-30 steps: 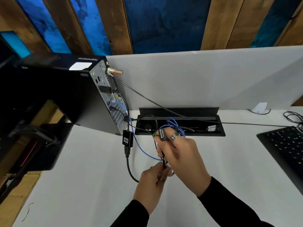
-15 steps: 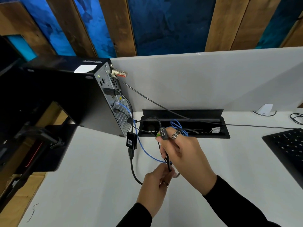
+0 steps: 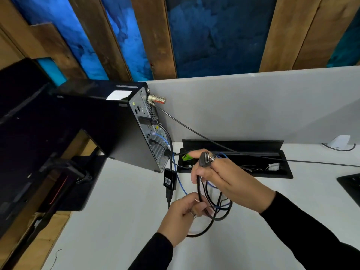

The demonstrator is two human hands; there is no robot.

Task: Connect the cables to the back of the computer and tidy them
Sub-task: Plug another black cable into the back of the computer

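White bench (image 3: 120, 221); left hand (image 3: 181, 217) in a clenched grip on the looped black cable (image 3: 211, 221). Right hand (image 3: 226, 182) grasps its plug (image 3: 205, 158). Beyond, the computer (image 3: 120, 131), cable trough (image 3: 272, 171), grey partition (image 3: 253, 106).

From my remote feed, even overhead light fills the white desk (image 3: 120, 211) and grey divider (image 3: 253, 106), leaving only faint, soft shadows beneath the hands and cables. The black computer tower (image 3: 109, 129) and the gear at far left sink into near-featureless dark. I see strong wide-angle bending: the divider's top edge tilts and the wooden wall slats (image 3: 153, 36) fan outward. Detail is soft throughout, with compression smearing on the blue panels and slight blur on the fingers.
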